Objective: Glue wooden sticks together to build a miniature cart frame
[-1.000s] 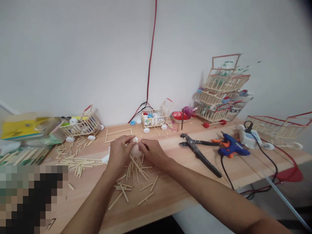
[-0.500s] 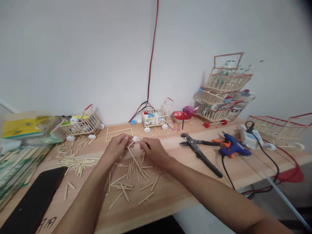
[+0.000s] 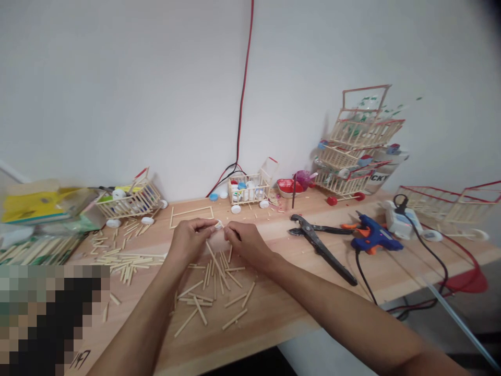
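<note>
My left hand (image 3: 190, 239) is closed in a pinch on a small white bottle cap (image 3: 218, 225) above the middle of the table. Close against the cap's right side is my right hand (image 3: 246, 241), fingers curled together; what they grip is hidden. A thin wooden stick (image 3: 214, 257) slants down from beneath my left fingers, and I cannot tell whether it is attached to the cap. Short cut sticks (image 3: 200, 309) lie scattered under and in front of both hands. A flat rectangular stick frame (image 3: 191, 212) rests just behind my left hand.
Pliers (image 3: 319, 245) and a blue glue gun (image 3: 376, 233) with its cord lie to the right. Small stick carts stand along the wall, one (image 3: 249, 189) holding caps, others stacked (image 3: 354, 151). Another cart (image 3: 131, 201) and more sticks (image 3: 125, 261) are at left.
My left fingers have shifted forward and now close over the white cap. The angled stick below them shows less of its upper part. My right hand has barely moved.
</note>
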